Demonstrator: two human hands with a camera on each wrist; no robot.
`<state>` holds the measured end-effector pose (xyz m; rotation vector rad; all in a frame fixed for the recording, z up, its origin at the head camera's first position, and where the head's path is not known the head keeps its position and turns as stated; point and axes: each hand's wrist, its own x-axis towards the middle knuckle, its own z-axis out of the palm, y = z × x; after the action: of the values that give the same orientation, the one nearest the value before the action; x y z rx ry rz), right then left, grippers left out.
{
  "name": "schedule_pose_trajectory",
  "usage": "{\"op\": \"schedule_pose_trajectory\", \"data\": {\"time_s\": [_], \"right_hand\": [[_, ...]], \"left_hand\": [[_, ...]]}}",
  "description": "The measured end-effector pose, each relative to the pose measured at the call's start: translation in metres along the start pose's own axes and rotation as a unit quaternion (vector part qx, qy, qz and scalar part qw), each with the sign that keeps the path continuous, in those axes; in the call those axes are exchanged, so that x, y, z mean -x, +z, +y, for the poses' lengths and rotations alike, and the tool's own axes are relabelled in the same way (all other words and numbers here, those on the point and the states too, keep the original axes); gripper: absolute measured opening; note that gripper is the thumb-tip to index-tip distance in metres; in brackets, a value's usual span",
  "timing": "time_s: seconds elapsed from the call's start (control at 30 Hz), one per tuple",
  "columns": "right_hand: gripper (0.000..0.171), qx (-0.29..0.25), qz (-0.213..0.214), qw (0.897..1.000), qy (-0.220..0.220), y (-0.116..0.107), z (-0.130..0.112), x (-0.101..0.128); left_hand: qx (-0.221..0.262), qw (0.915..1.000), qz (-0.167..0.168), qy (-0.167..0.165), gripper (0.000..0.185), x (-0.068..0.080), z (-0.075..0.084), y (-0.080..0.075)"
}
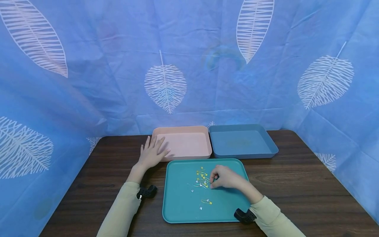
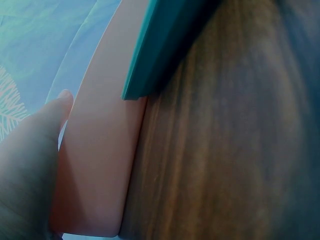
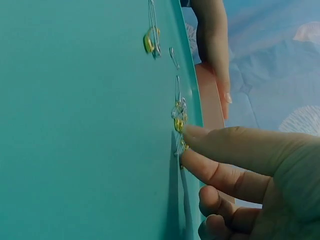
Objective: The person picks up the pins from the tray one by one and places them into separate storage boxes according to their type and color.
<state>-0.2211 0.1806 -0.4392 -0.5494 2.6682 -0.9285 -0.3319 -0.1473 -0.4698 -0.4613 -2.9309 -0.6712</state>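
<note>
My left hand (image 1: 151, 154) rests with spread fingers on the left side of a pink tray (image 1: 186, 157); in the left wrist view its thumb (image 2: 30, 160) lies along that tray's wall. Over a teal tray (image 1: 180, 204), my right hand (image 1: 226, 177) reaches down to a small pile of yellow and silver safety pins (image 1: 202, 176). Seen from the right wrist, the thumb and index finger (image 3: 225, 175) are apart, tips beside the pins (image 3: 179, 117), the other fingers curled. Whether a pin touches the fingertips is unclear. A yellow safety pin (image 1: 206, 201) lies nearer the front, by a silver one (image 1: 201, 208).
A blue tray (image 1: 245, 155) stands right of the pink one, both behind the teal tray on a dark wooden table (image 1: 296, 184). A blue leaf-patterned cloth (image 1: 195, 82) hangs behind the table. Each wrist wears a black band (image 1: 148, 191).
</note>
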Motion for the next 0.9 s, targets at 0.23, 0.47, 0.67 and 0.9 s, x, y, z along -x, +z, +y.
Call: {"op": "schedule_pose_trajectory", "data": {"time_s": [0.23, 0.47, 0.67, 0.9], "right_hand": [[0.022, 0.053, 0.017, 0.998, 0.003, 0.004, -0.010, -0.001], [0.024, 0.065, 0.014, 0.998, -0.017, 0.004, -0.013, -0.001], [0.024, 0.078, 0.004, 0.997, -0.021, 0.005, -0.013, 0.000], [0.026, 0.133, 0.042, 0.990, -0.027, 0.004, -0.018, 0.002]], "left_hand": [[0.001, 1.0000, -0.003, 0.003, 0.075, 0.000, -0.001, 0.002], [-0.003, 1.0000, -0.006, -0.001, 0.073, 0.000, -0.001, 0.001], [0.008, 1.0000, -0.004, 0.002, 0.073, 0.001, -0.001, 0.001], [0.003, 1.0000, 0.004, 0.006, 0.076, -0.001, -0.002, 0.003]]}}
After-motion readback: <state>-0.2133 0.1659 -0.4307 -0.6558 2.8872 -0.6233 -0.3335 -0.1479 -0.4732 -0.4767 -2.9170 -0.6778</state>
